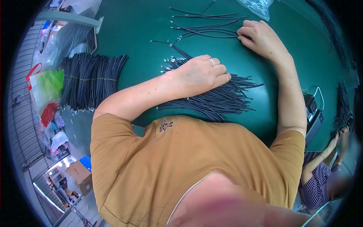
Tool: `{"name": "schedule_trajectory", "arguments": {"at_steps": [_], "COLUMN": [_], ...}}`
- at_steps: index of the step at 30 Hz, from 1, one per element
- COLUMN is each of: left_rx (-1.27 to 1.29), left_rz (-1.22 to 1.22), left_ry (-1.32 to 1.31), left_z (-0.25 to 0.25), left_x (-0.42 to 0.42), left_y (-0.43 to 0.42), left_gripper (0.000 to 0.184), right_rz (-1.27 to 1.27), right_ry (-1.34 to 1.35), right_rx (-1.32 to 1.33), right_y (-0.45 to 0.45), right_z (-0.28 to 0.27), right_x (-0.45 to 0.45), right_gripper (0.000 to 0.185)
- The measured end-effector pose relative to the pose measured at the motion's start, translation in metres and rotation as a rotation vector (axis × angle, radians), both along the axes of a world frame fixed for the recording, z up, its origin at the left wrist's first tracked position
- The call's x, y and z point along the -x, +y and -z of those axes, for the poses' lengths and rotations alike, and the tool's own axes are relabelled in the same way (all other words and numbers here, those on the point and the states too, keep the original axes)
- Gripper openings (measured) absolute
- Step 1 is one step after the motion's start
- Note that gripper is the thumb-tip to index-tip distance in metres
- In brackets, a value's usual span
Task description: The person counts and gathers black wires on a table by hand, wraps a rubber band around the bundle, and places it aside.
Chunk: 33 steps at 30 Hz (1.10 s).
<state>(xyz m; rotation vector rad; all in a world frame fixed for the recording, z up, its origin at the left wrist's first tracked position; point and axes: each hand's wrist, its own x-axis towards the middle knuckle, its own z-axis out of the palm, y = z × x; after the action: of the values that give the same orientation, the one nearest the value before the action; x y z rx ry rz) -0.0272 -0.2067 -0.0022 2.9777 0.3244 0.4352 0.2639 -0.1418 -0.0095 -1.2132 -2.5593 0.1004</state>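
A heap of short black cables (227, 96) with metal terminals lies on the green tabletop before me. My left hand (200, 73), a ring on one finger, rests over this heap with its fingers curled. What is under those fingers is hidden. Farther up, my right hand (261, 38) pinches the right end of a black cable (215, 36). Several other loose black cables (206, 16) are spread beside it, terminals toward the left. One more cable (179, 51) slants down from there toward my left hand.
Tied bundles of black cables (89, 79) stack at the left table edge. A plastic bag (259, 6) lies at the top. To the right are a black device (314, 126) with a white cord, more dark cables (341, 106), and a co-worker in a striped top (315, 185).
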Motion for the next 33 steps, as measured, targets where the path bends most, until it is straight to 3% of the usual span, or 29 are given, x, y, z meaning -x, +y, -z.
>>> {"name": "schedule_trajectory", "arguments": {"at_steps": [7,9,12,16,20,22,33], "left_rx": [0.235,0.104,-0.082,0.026,0.009,-0.005,-0.035], "left_rz": [-0.040,-0.133,-0.280,-0.274,-0.319,-0.390,-0.316], "left_ry": [-0.097,-0.180,-0.012,0.184,0.064,0.166,0.070], "left_z": [-0.028,-0.041,-0.042,-0.018,-0.002,-0.002,0.001], "left_x": [-0.002,0.005,0.015,0.012,-0.002,-0.004,0.003], "left_y": [0.017,0.036,0.069,0.086,0.085,0.087,0.082], "left_gripper": [0.027,0.030,0.025,0.035,0.038,0.039,0.030], "right_rz": [-0.050,-0.021,-0.033,0.010,0.111,0.231,0.182], "right_ry": [-0.028,-0.046,-0.039,-0.106,0.043,-0.011,-0.077], "right_rx": [-0.009,0.029,0.102,0.291,0.217,0.087,0.246], "right_y": [-0.002,-0.007,-0.008,-0.012,-0.002,0.002,-0.001], "right_z": [-0.009,-0.014,-0.013,-0.024,-0.013,-0.005,-0.007], "right_x": [-0.004,-0.007,-0.008,-0.011,-0.027,-0.031,-0.017], "right_gripper": [0.016,0.015,0.016,0.019,0.027,0.026,0.028]}}
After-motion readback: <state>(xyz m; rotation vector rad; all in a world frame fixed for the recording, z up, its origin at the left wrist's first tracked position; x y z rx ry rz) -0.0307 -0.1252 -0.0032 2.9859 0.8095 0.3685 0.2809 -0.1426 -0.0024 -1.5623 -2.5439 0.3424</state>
